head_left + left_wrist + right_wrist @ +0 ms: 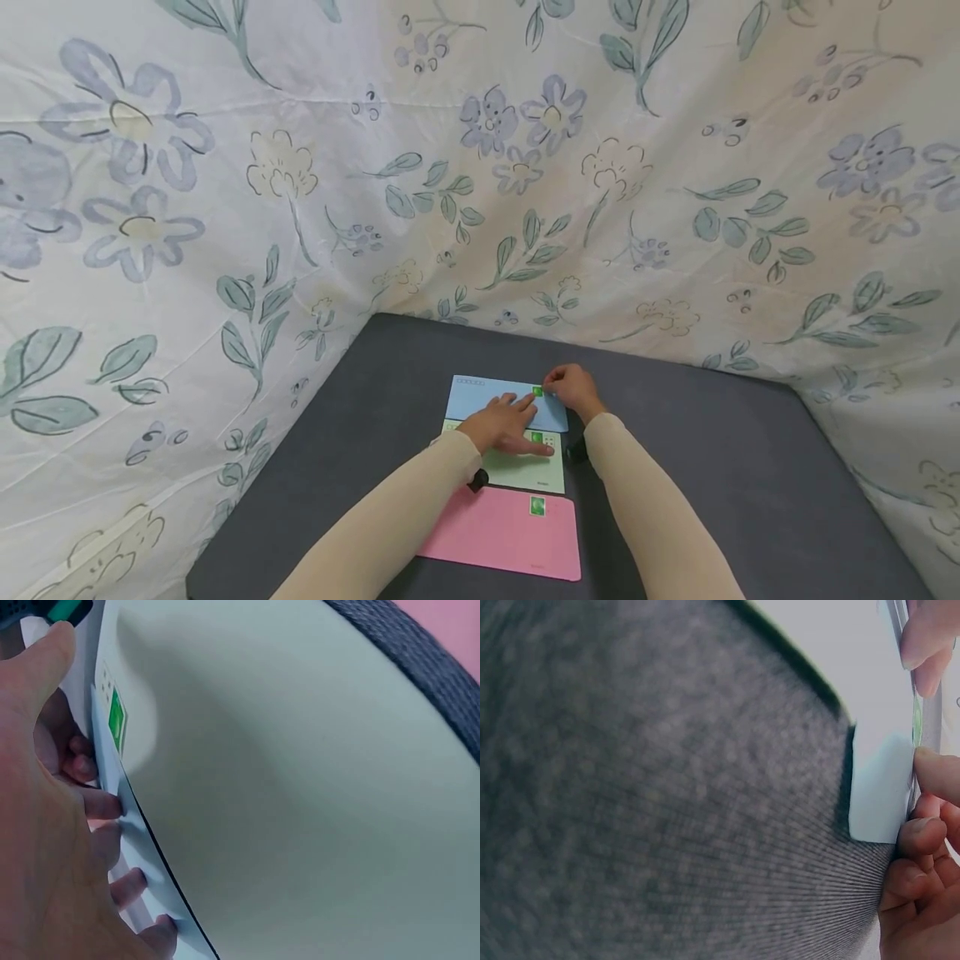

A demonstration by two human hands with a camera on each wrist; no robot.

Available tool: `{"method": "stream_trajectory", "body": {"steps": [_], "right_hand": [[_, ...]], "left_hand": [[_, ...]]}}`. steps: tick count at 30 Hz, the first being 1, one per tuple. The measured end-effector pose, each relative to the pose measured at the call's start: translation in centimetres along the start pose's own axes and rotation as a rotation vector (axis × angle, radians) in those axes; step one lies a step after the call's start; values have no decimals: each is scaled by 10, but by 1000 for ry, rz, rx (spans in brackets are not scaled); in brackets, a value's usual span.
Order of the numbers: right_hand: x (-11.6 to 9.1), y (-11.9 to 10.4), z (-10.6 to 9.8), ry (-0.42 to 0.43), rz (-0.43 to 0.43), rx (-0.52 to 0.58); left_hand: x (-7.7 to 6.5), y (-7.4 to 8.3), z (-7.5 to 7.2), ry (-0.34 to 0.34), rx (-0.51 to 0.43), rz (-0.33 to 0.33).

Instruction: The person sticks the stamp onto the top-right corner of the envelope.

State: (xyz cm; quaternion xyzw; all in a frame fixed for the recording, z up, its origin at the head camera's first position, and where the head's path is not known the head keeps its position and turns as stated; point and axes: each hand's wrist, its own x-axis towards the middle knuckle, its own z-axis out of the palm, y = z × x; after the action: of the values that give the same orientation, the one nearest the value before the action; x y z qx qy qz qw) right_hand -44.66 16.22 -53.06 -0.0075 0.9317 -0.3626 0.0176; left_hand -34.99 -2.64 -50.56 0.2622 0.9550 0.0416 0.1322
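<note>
A pale blue envelope [480, 400] lies at the far end of a column of three, with a green stamp [537, 390] at its upper right corner. My left hand [504, 423] rests spread, fingertips on the blue envelope and thumb across the pale green envelope [525, 476]. My right hand [573, 388] is at the stamp's right edge; in the right wrist view a fingertip [932, 772] touches the blue envelope right beside the stamp, other fingers curled under. I cannot tell whether it pinches the stamp. The green envelope carries its own stamp [537, 437], near my left thumb.
A pink envelope [510, 533] with a green stamp [537, 506] lies nearest me, partly under my left forearm. All three envelopes lie on a dark grey table [720, 467]. Floral cloth [480, 208] hangs behind and beside the table.
</note>
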Motion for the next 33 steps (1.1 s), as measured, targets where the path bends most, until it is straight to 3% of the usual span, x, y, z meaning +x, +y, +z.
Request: {"method": "stream_trajectory", "body": {"steps": [15, 23, 33], "right_hand": [[-4, 3, 0, 23, 13, 43], [-4, 9, -4, 23, 24, 86], [-15, 15, -8, 61, -54, 185]], "left_hand": [[4, -5, 7, 13, 8, 25], [2, -1, 2, 25, 7, 31], [-2, -5, 2, 43, -9, 23]]}}
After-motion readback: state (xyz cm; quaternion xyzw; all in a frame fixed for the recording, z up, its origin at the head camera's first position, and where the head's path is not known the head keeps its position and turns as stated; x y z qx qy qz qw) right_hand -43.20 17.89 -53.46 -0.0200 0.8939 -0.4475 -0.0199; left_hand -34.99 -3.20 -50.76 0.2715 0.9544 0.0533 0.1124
